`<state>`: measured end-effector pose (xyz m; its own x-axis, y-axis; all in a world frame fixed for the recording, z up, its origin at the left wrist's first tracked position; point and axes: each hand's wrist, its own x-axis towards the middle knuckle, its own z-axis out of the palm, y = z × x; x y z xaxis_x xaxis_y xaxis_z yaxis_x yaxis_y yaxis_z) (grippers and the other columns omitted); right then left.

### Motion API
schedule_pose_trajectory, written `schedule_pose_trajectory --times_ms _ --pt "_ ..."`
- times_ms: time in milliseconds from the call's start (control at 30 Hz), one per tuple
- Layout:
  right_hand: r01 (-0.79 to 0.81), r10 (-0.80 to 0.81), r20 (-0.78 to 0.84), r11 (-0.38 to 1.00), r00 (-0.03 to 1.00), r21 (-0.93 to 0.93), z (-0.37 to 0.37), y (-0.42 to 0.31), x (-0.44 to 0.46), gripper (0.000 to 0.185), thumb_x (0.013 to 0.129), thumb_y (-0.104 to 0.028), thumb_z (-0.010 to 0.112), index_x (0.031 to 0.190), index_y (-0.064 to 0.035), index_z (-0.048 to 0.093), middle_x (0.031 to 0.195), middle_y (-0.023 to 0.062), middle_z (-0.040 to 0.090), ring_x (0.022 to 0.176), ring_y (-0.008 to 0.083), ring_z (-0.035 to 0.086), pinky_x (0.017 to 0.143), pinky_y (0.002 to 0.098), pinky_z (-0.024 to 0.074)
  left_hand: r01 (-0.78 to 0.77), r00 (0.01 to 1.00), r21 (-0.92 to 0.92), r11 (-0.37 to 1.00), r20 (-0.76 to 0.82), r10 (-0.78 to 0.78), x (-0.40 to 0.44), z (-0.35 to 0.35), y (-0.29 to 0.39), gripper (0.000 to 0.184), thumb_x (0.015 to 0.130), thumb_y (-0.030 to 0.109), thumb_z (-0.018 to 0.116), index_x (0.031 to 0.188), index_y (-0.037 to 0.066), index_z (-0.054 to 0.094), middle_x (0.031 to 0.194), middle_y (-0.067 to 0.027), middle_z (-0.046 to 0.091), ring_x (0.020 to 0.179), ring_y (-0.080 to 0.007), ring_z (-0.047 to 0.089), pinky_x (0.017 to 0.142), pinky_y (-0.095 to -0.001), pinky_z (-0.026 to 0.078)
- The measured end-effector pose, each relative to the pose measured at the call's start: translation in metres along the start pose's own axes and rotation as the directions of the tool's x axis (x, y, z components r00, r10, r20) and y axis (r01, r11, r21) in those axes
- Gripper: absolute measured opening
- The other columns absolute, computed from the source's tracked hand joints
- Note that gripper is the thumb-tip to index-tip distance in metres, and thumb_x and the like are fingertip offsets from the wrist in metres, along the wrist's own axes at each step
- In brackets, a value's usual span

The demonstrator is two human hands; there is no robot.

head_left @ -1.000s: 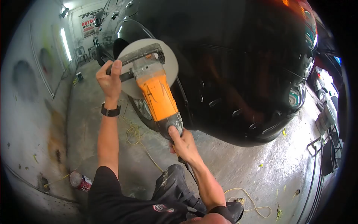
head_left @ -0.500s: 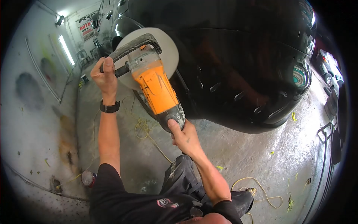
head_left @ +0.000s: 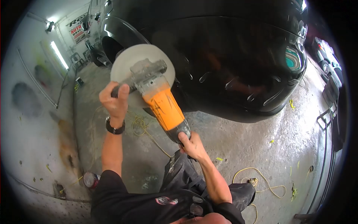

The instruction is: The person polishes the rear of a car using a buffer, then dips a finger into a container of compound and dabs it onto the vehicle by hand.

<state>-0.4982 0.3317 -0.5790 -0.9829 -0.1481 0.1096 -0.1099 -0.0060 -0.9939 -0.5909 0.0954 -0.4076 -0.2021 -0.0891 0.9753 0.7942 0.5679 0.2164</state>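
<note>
A: Holding state?
B: The left hand (head_left: pixel 115 103) is closed around the front handle (head_left: pixel 130 83); the right hand (head_left: pixel 193 145) is wrapped around the rear grip (head_left: pixel 176 131) of the polisher (head_left: pixel 161 100).
A: Expected handling?
B: Probably heavy, with most weight toward the pale pad (head_left: pixel 126 64). The orange casing (head_left: pixel 168 114) appears hard and stiff, possibly slippery; the pad is likely softer and more easily damaged. Recommended hold: front handle and rear grip, keeping clear of the pad.
A: Position?
B: The polisher slants between the hands, its pad just beyond the left hand and beside the black car (head_left: pixel 218 56). Contact between pad and car: not determinable from this view.
</note>
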Motion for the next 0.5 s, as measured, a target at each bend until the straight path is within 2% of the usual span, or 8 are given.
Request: schedule_pose_trajectory --times_ms 100,200,300,333,433,467,500 --pt "-0.057 0.059 -0.032 0.996 0.998 0.062 -0.006 0.018 -0.025 0.081 0.088 -0.077 0.051 0.083 0.0031 0.058 0.060 0.0058 0.058 0.050 0.0131 0.055 0.047 0.0286 0.0424 -0.026 0.994 0.033 0.999 0.108 0.023 -0.018 0.004 0.026 0.045 0.082 0.038 0.080 0.069 0.001 0.059 0.056 -0.0053 0.046 0.051 -0.0168 0.045 0.049 -0.0312 0.037" --pt "-0.112 0.112 0.004 0.989 0.994 0.100 -0.017 0.042 -0.049 0.083 0.087 -0.080 0.049 0.082 0.0024 0.059 0.061 0.0065 0.060 0.051 0.0139 0.058 0.047 0.0287 0.0424 -0.015 0.972 0.018 1.000 0.237 0.011 -0.039 0.010 0.048 0.040 0.079 0.034 0.082 0.068 0.003 0.061 0.056 -0.0073 0.051 0.049 -0.0212 0.050 0.049 -0.0331 0.039" --pt "-0.164 0.168 -0.014 0.972 0.986 0.167 -0.023 0.067 -0.064 0.057 0.094 -0.054 0.055 0.096 0.0016 0.063 0.070 0.0031 0.060 0.058 0.0124 0.055 0.050 0.0309 0.0424 -0.006 0.955 -0.035 0.999 0.297 0.016 -0.052 0.013 0.051 0.037 0.077 0.031 0.084 0.068 0.003 0.061 0.056 -0.0076 0.054 0.049 -0.0225 0.052 0.050 -0.0335 0.041" --pt "-0.173 0.182 -0.030 0.967 0.983 0.185 -0.022 0.070 -0.064 0.057 0.093 -0.055 0.055 0.087 0.0015 0.063 0.066 0.0034 0.058 0.058 0.0130 0.056 0.050 0.0316 0.0430 -0.004 0.951 -0.056 0.998 0.309 0.021 -0.054 0.014 0.051 0.036 0.077 0.030 0.084 0.068 0.003 0.061 0.057 -0.0076 0.054 0.050 -0.0225 0.053 0.050 -0.0335 0.042" --pt "-0.133 0.134 -0.002 0.991 0.991 0.030 -0.017 0.069 -0.044 0.084 0.086 -0.081 0.047 0.083 0.0022 0.060 0.059 0.0062 0.060 0.049 0.0135 0.057 0.046 0.0286 0.0412 -0.069 0.968 -0.015 0.997 0.242 0.071 -0.038 0.010 0.043 0.037 0.078 0.030 0.084 0.068 0.003 0.061 0.057 -0.0074 0.054 0.050 -0.0219 0.053 0.050 -0.0329 0.042" --pt "-0.049 0.049 -0.001 0.998 0.999 0.047 -0.014 0.060 -0.032 0.079 0.089 -0.077 0.049 0.083 0.0014 0.059 0.060 0.0061 0.060 0.049 0.0132 0.056 0.045 0.0287 0.0404 -0.095 0.979 0.006 0.995 0.179 0.093 -0.028 0.008 0.039 0.037 0.078 0.030 0.083 0.068 0.002 0.061 0.058 -0.0076 0.054 0.050 -0.0212 0.052 0.050 -0.0327 0.041" --pt "-0.057 0.058 -0.009 0.997 0.998 0.042 -0.008 0.040 -0.022 0.075 0.090 -0.073 0.050 0.083 0.0013 0.059 0.059 0.0057 0.059 0.049 0.0130 0.056 0.046 0.0288 0.0406 -0.121 0.986 0.029 0.992 0.120 0.116 -0.016 0.006 0.033 0.038 0.079 0.030 0.083 0.068 0.002 0.060 0.058 -0.0077 0.053 0.049 -0.0206 0.051 0.050 -0.0325 0.041"
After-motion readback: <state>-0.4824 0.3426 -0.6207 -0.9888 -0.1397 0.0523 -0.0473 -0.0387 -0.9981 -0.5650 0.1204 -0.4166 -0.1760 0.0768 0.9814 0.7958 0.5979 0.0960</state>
